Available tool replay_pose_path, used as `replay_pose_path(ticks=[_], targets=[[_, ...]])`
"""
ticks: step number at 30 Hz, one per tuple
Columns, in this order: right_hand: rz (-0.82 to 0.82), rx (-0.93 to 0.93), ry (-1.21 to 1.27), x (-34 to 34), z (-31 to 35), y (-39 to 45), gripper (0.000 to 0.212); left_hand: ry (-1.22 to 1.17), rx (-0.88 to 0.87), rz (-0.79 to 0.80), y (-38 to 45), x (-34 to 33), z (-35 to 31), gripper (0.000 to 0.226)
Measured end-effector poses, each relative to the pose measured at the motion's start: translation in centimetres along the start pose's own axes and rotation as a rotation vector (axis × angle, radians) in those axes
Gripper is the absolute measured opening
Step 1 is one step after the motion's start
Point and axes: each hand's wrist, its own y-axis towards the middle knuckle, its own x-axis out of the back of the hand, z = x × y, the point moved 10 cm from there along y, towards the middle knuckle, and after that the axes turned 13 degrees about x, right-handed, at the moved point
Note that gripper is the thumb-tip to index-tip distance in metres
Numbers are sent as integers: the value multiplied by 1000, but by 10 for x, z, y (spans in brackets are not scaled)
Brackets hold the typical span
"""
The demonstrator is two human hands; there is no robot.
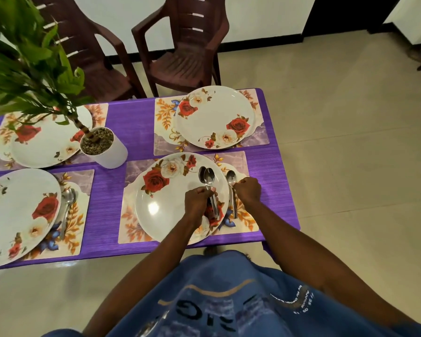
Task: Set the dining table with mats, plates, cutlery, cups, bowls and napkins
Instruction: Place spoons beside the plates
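Several rose-patterned white plates lie on floral mats on the purple table. Over the near right plate my left hand grips two steel spoons by their handles, bowls pointing away from me. My right hand pinches a single spoon that lies on the mat just right of that plate. Another spoon rests on the near left mat beside the near left plate. The far right plate has no cutlery beside it.
A white pot with a green plant stands mid-table and hides part of the far left plate. Two brown plastic chairs stand behind the table. Tiled floor lies to the right and in front.
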Motion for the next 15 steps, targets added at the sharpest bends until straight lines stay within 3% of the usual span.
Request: replay_pose_path(ticks=[5, 13, 15], targets=[[-75, -8, 206, 15, -4, -3, 17, 46, -29, 78, 2, -17, -5, 21], [7, -64, 563, 53, -28, 4, 9, 46, -65, 261, -12, -98, -35, 23], [31, -55, 645, 66, -35, 8, 20, 67, -71, 288, -16, -122, -38, 18]])
